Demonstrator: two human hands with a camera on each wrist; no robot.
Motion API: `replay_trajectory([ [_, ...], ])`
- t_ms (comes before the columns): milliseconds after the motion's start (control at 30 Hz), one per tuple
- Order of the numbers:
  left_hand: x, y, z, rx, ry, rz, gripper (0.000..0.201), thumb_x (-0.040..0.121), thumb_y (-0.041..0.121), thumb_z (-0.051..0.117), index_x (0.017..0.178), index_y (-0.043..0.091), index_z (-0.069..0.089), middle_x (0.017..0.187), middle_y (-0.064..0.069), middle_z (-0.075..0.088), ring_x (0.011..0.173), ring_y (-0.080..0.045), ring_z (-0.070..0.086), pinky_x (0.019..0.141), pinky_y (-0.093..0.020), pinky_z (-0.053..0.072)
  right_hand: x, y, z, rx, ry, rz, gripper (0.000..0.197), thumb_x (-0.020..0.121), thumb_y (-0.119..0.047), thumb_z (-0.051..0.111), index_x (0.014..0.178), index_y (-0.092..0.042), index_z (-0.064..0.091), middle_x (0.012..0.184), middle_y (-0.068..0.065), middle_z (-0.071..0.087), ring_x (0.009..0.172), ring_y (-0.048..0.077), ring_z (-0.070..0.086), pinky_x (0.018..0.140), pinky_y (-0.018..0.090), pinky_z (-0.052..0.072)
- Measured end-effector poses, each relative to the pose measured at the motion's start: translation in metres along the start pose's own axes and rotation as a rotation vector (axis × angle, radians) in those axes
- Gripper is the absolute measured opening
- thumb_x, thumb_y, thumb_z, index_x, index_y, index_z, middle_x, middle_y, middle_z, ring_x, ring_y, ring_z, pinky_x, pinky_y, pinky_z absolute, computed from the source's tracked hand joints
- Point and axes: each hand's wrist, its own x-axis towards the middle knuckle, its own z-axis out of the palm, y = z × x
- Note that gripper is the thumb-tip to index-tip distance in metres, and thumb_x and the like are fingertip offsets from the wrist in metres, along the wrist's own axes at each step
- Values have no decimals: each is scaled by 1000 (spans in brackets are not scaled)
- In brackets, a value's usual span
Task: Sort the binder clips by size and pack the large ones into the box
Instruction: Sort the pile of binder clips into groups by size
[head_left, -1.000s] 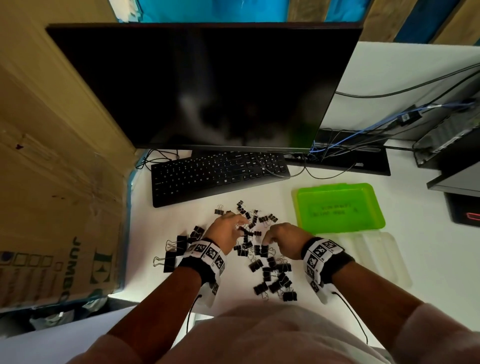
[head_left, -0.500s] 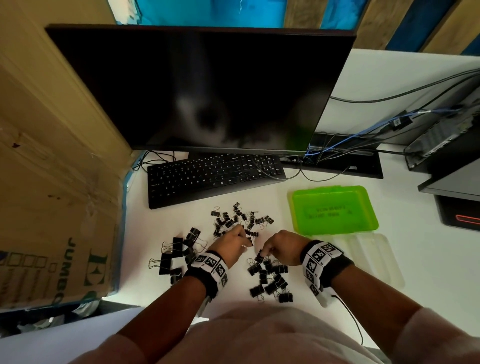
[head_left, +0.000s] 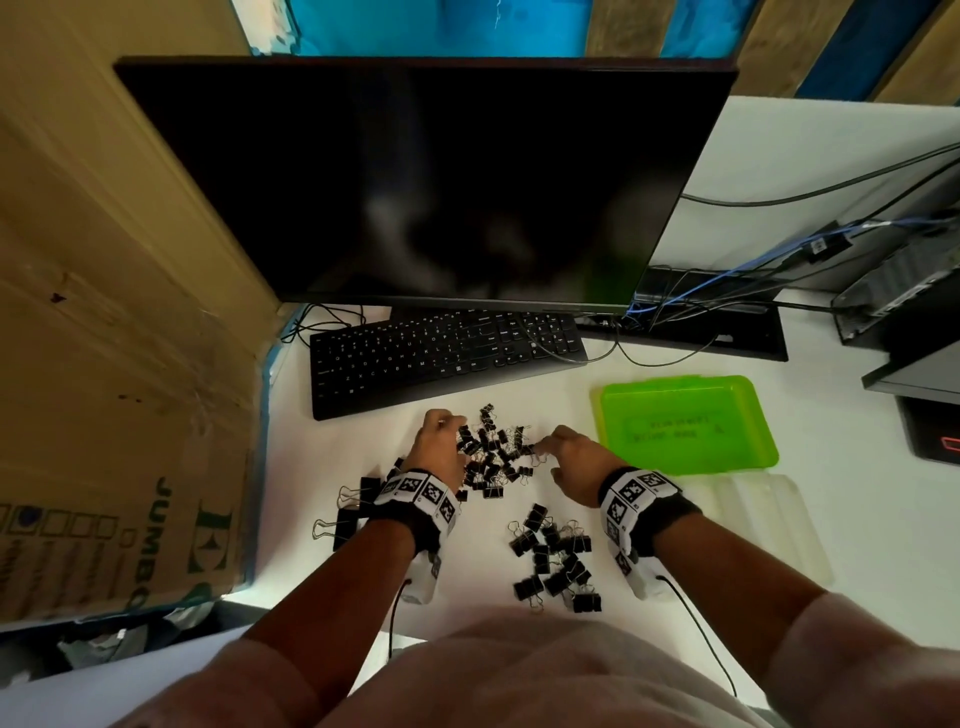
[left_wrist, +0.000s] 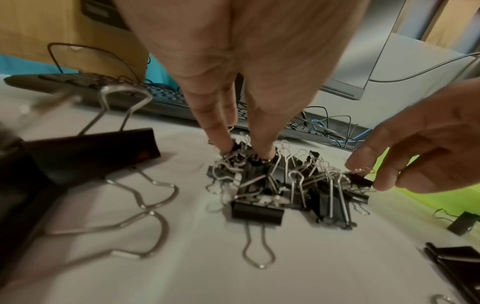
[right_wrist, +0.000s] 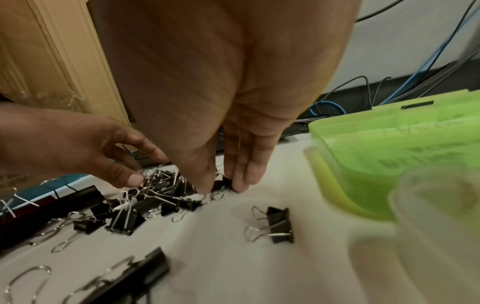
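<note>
A tangled pile of small black binder clips (head_left: 493, 452) lies in front of the keyboard. My left hand (head_left: 452, 431) is on its left side, its straight fingers (left_wrist: 265, 152) pushed down into the clips. My right hand (head_left: 540, 448) is at the pile's right edge, where thumb and fingers pinch one small clip (right_wrist: 223, 185). A separate group of medium clips (head_left: 553, 561) lies nearer my body. Several large clips (head_left: 353, 514) lie left of my left wrist. The green box (head_left: 685, 426) sits open to the right with nothing in it.
A black keyboard (head_left: 447, 358) and a dark monitor (head_left: 415, 182) stand behind the clips. A clear lid (head_left: 769, 525) lies in front of the green box. A cardboard box (head_left: 104, 415) walls off the left side. Cables (head_left: 727, 280) and equipment fill the back right.
Both hands drew back towards my body with some clips, left them in the near group, then reached out again to the far pile. The right hand now pinches a small clip.
</note>
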Motion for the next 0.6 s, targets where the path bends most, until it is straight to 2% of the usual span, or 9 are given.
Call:
replay_trajectory([
  [67,3,1,3,-50,5,5,49,86,5,62,129,24,49,138,5,33,101,-12,54,100,-25,41,4,-2,2,7,9,-14,41,89,-9,54,129,-18,52,128,7,46,110,29,57,95,34,46],
  [100,4,2,4,-71,-3,2,49,86,4,62,129,22,49,136,3,35,101,-13,54,100,-22,40,5,-1,3,6,17,-16,38,89,-12,56,126,-18,55,125,7,48,109,30,58,94,34,47],
  [200,7,3,7,-135,-28,-1,57,85,-1,59,135,23,44,137,-1,38,108,-18,55,104,-33,44,9,2,1,9,59,8,25,87,-10,55,110,-15,65,116,10,56,102,32,60,88,35,49],
  [267,8,3,7,-167,-16,20,65,84,-9,53,138,25,39,137,-1,39,100,-15,57,95,-30,49,8,6,-3,28,98,12,22,85,-6,52,97,-12,70,109,11,62,98,31,61,85,36,50],
  [333,9,3,3,-193,21,49,69,83,-14,48,140,23,38,134,-2,42,91,-12,56,88,-23,49,7,9,-6,72,151,7,23,86,-6,51,94,-12,72,105,10,67,97,28,62,85,35,50],
  [367,9,3,1,-197,45,58,68,83,-15,48,140,21,37,135,-3,42,94,-11,55,91,-23,49,6,11,-7,106,179,5,23,87,-6,51,95,-12,72,104,10,69,96,27,63,85,32,50],
  [467,14,-1,-3,-151,103,67,64,84,-12,51,138,20,40,139,-2,37,121,-18,47,105,-25,39,5,13,-10,195,231,15,23,88,-6,52,100,-12,70,98,8,73,91,25,66,82,29,49],
  [533,16,-5,-1,-97,89,81,58,84,-11,52,132,21,48,135,0,39,123,-18,45,103,-19,35,6,15,-11,221,236,26,23,88,-7,51,101,-14,69,96,8,73,89,26,66,81,32,52],
  [600,17,-5,1,-68,70,74,47,84,-7,53,121,22,57,130,3,41,115,-15,50,93,-13,35,5,15,-12,257,214,47,24,88,-6,49,101,-15,68,94,9,73,87,26,66,81,35,53],
])
